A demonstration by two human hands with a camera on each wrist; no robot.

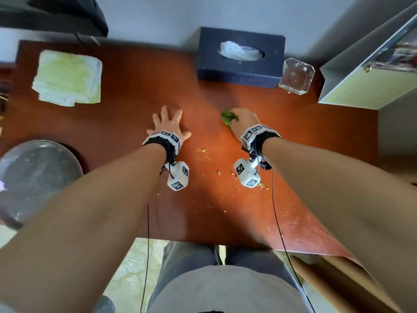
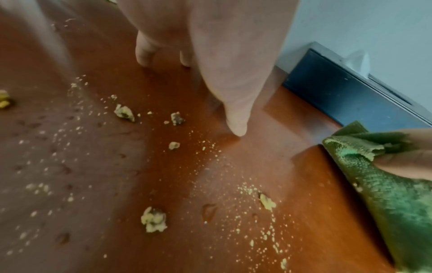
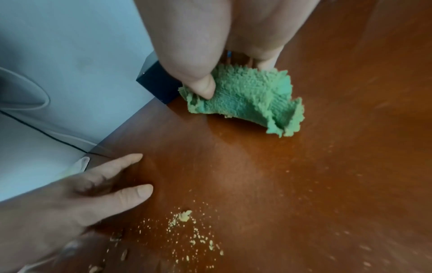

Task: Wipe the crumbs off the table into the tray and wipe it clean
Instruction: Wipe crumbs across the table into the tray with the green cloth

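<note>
Gripping green cloth (image 3: 247, 99), right hand (image 1: 244, 122) presses table (image 1: 126, 118).

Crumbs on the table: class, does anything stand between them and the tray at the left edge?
Nothing stands on the table along that path. The left hand lies flat just beyond the crumbs, off the line to the tray.

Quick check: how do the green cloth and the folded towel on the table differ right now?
The green cloth is dark green, crumpled and gripped in the right hand; the folded towel is pale, flat, neatly folded and untouched. The cloth is mid-table, the towel at the far left corner. Both rest on the table.
</note>
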